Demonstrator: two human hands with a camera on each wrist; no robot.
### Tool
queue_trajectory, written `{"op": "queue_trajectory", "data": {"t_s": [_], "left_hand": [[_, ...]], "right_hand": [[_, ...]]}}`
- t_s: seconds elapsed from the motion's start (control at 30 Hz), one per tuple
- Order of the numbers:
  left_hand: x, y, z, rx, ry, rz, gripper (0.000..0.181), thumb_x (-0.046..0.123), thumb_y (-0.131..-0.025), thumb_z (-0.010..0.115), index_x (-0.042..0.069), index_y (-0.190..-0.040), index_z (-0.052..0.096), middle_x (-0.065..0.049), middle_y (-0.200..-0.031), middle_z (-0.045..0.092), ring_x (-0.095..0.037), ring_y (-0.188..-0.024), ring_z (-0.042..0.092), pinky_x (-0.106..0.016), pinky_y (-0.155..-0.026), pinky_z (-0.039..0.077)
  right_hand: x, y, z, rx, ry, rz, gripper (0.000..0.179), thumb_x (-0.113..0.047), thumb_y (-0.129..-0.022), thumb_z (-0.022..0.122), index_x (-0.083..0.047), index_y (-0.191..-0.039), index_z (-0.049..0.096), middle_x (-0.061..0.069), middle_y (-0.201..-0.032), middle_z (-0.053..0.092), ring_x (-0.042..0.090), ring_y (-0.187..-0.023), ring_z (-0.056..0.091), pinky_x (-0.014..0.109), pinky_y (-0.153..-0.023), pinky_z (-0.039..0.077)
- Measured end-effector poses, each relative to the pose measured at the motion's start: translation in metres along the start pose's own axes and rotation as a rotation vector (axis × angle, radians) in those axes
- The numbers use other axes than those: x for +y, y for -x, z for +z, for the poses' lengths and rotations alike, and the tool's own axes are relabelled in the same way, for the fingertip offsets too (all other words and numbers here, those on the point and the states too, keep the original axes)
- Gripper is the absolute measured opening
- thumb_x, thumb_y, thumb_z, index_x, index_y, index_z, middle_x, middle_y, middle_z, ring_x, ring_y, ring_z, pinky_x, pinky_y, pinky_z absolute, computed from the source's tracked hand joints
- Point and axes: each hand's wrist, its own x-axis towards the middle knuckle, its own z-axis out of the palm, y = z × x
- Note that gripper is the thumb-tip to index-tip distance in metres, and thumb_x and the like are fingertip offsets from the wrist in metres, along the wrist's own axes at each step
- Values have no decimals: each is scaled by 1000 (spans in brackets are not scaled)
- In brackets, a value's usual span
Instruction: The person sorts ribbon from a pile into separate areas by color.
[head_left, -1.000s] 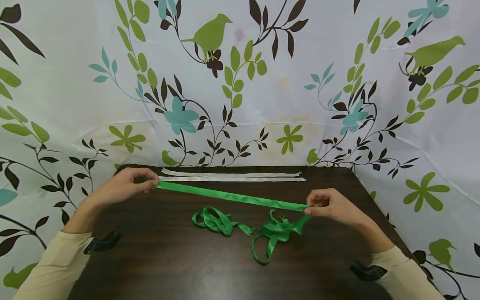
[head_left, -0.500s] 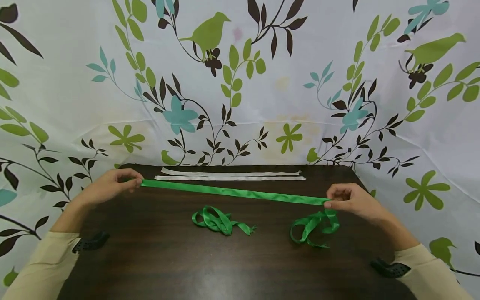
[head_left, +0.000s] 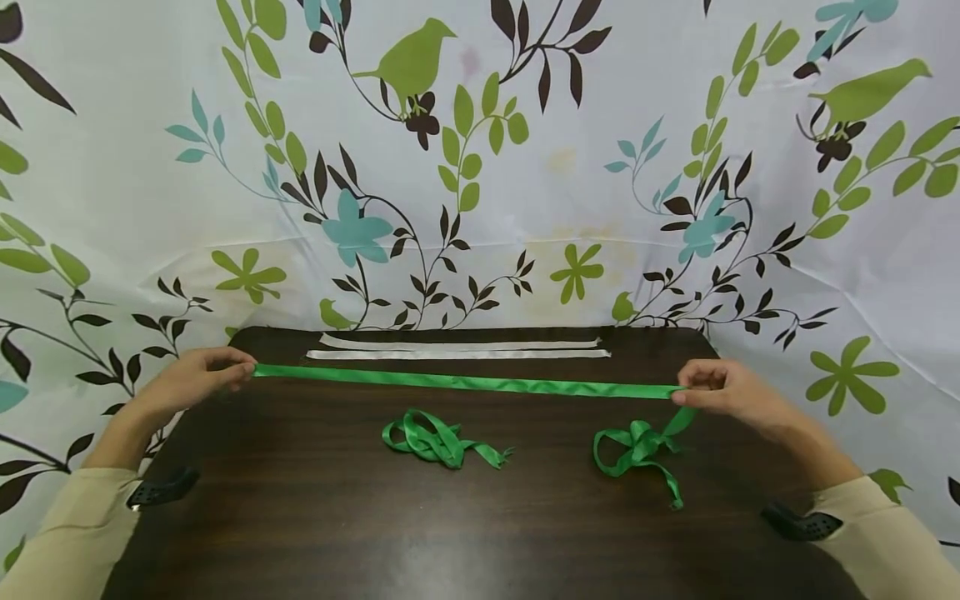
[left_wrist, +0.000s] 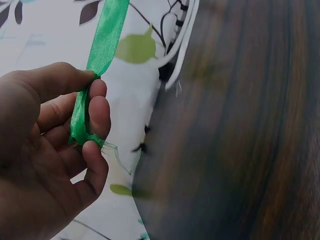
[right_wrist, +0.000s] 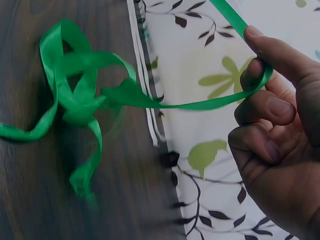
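Observation:
A green satin ribbon point(head_left: 465, 382) stretches nearly straight above the table between both hands. At its frayed end, my left hand point(head_left: 201, 377) pinches it between thumb and fingers; loose threads show in the left wrist view. My right hand point(head_left: 723, 387) pinches the other end of the taut stretch with thumb and index finger. From there the rest of the ribbon point(right_wrist: 200, 105) drops into a loose looped bundle point(head_left: 636, 448). Between the hands, nearer the front, lies a second green ribbon point(head_left: 438, 442) in a tangled heap, touched by neither hand.
Two white ribbons point(head_left: 457, 354) lie side by side along the back edge of the dark wooden table point(head_left: 420, 533). Behind it hangs a white cloth point(head_left: 525, 233) printed with leaves and birds. A dark device point(head_left: 802, 523) is worn on each wrist.
Both hands have moved apart, lengthening the taut stretch of green ribbon. The bundle below the right hand has loosened and shifted to the right. The other ribbons have stayed put.

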Motion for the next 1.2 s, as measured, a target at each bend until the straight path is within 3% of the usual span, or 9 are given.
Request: {"op": "queue_trajectory", "data": {"t_s": [0.17, 0.37, 0.6, 0.83, 0.87, 0.93, 1.07, 1.13, 1.2], "left_hand": [[-13, 2, -3, 22, 7, -22, 47, 37, -107, 54, -4, -129, 61, -17, -107, 66, -23, -91, 60, -42, -75, 48], [-27, 5, -3, 33, 23, -53, 48, 35, -108, 53, -7, -131, 59, -20, -110, 66, -19, -89, 61, -39, -70, 48], [-39, 3, -3, 56, 20, -78, 51, 38, -108, 53, -7, -131, 59, -19, -107, 67, -16, -87, 60, -37, -68, 47], [-45, 1, 1, 61, -24, -94, 52, 39, -108, 53, -7, -130, 60, -18, -107, 67, -22, -90, 62, -39, -71, 47], [-45, 0, 1, 62, -33, -99, 53, 40, -107, 53, -7, -131, 59, -18, -106, 67, -23, -90, 62, -40, -72, 47], [-46, -2, 3, 67, -47, -102, 54, 41, -107, 53, -7, -130, 60, -17, -103, 68, -25, -89, 61, -41, -73, 46], [-45, -7, 7, 83, -78, -98, 51, 39, -107, 55, -8, -128, 61, -16, -97, 68, -25, -86, 61, -42, -72, 45], [-44, -9, 9, 88, -86, -96, 49, 37, -106, 56, -8, -125, 62, -16, -95, 68, -25, -84, 62, -41, -70, 45], [-44, -11, 11, 89, -100, -95, 48, 35, -106, 57, -9, -123, 63, -15, -93, 68, -25, -82, 61, -40, -69, 45]], "right_hand": [[9, 4, -12, 21, -16, 49, 7, -5, -97, 69, -5, -98, 62, 0, -68, 48, 22, -60, 41, 36, -55, 40], [19, 6, -25, 53, 12, 118, 10, -9, -98, 69, -3, -102, 63, 13, -80, 61, 21, -66, 49, 35, -57, 44], [32, 5, -36, 86, 75, 226, 22, -22, -99, 71, -3, -108, 64, 15, -93, 61, 22, -78, 55, 38, -65, 51], [54, 6, -43, 111, 40, 269, 28, -22, -100, 70, 1, -114, 61, -2, -71, 43, 17, -60, 43, 36, -59, 44], [57, 5, -44, 115, 40, 274, 30, -23, -100, 70, 1, -115, 62, 0, -71, 46, 17, -61, 44, 36, -60, 45], [65, 3, -46, 119, 50, 281, 33, -26, -100, 70, 2, -118, 62, 2, -78, 55, 18, -66, 49, 35, -64, 48], [79, -3, -49, 118, 80, 312, 41, -33, -100, 68, 0, -124, 64, 11, -113, 68, 12, -96, 62, 41, -83, 53], [87, -6, -49, 117, 79, 323, 43, -34, -100, 68, 1, -125, 64, 14, -118, 68, 13, -102, 63, 43, -86, 53], [94, -8, -47, 118, 72, 329, 44, -34, -100, 69, 2, -125, 65, 16, -116, 69, 12, -94, 62, 41, -82, 53]]}}
